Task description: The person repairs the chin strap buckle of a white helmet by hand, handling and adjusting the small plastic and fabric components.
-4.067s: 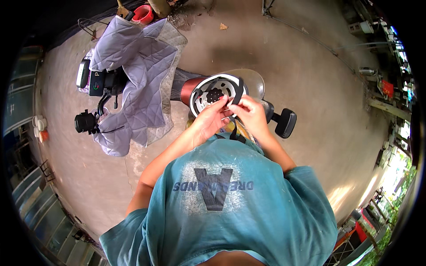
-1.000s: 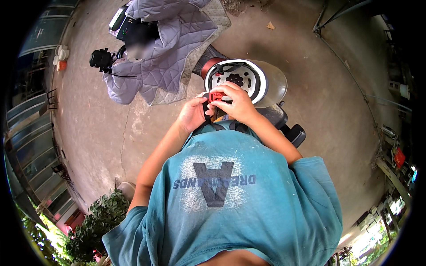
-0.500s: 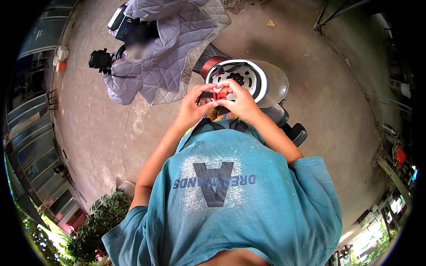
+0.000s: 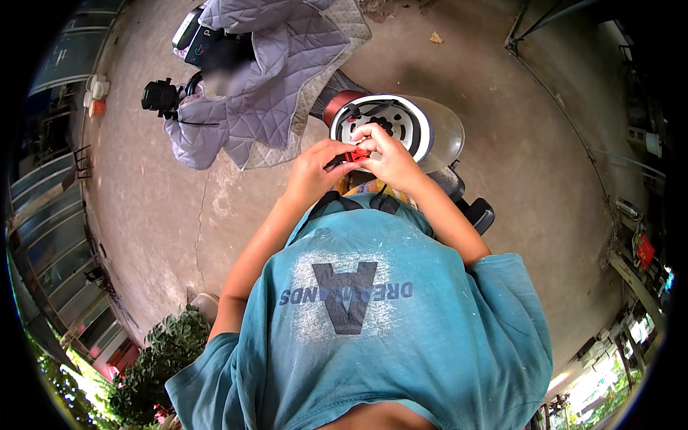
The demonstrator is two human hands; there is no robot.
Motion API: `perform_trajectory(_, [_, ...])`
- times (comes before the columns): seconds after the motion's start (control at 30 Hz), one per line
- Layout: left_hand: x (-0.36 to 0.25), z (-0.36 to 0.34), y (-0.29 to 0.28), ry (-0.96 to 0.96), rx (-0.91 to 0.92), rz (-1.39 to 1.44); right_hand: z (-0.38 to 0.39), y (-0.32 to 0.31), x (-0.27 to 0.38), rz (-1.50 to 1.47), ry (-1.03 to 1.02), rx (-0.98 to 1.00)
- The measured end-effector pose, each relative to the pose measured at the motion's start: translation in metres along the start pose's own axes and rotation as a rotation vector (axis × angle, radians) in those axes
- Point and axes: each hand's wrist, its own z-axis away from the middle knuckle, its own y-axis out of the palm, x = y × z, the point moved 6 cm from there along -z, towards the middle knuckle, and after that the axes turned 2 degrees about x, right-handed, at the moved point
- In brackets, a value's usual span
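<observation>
A red plastic buckle on a black strap is pinched between my two hands, just in front of an upturned helmet. My left hand closes on the buckle's strap side, thumb and fingers together. On the other side, my right hand grips the buckle with the index finger bent above it. The helmet has a white inner lining, black pads and a clear visor pointing right. It rests on the seat of a scooter. Fingers partly hide the buckle, so I cannot tell whether its halves are joined.
The scooter's front is draped with a quilted lilac cover, and a black mirror or handlebar part sticks out at left. A black footrest-like part lies right of the helmet. Leafy plants stand at lower left on the concrete floor.
My right index finger has lifted and bent more over the buckle. The left fingers have closed further around the strap side. The helmet stays nearly where it was.
</observation>
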Motion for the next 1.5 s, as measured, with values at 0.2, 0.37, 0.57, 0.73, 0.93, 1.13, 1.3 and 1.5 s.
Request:
perform_trajectory(0.2, [0.0,0.001,-0.002,-0.001,0.056,-0.035,0.003,0.001,-0.01,-0.27,-0.006,0.113])
perform_trajectory(0.37, [-0.005,0.004,-0.003,-0.012,0.087,-0.044,0.006,0.005,-0.015,-0.402,-0.016,0.186])
perform_trajectory(0.57, [-0.011,0.004,-0.002,0.014,0.156,-0.083,0.007,0.006,-0.016,-0.472,0.022,0.265])
perform_trajectory(0.73, [-0.012,0.006,-0.005,0.069,0.189,-0.168,0.008,-0.002,-0.025,-0.532,0.063,0.277])
perform_trajectory(0.93, [-0.006,0.004,-0.003,0.013,0.114,-0.03,0.007,-0.006,-0.025,-0.544,0.085,0.249])
perform_trajectory(1.13, [0.04,0.027,0.027,-0.721,0.221,0.775,0.004,-0.009,-0.028,-0.57,0.111,0.247])
perform_trajectory(1.3, [0.041,0.034,0.036,-0.886,0.268,0.975,0.004,-0.007,-0.018,-0.469,0.101,0.227])
perform_trajectory(1.5, [0.044,0.038,0.038,-0.938,0.367,1.144,0.002,-0.008,-0.018,-0.214,0.039,0.165])
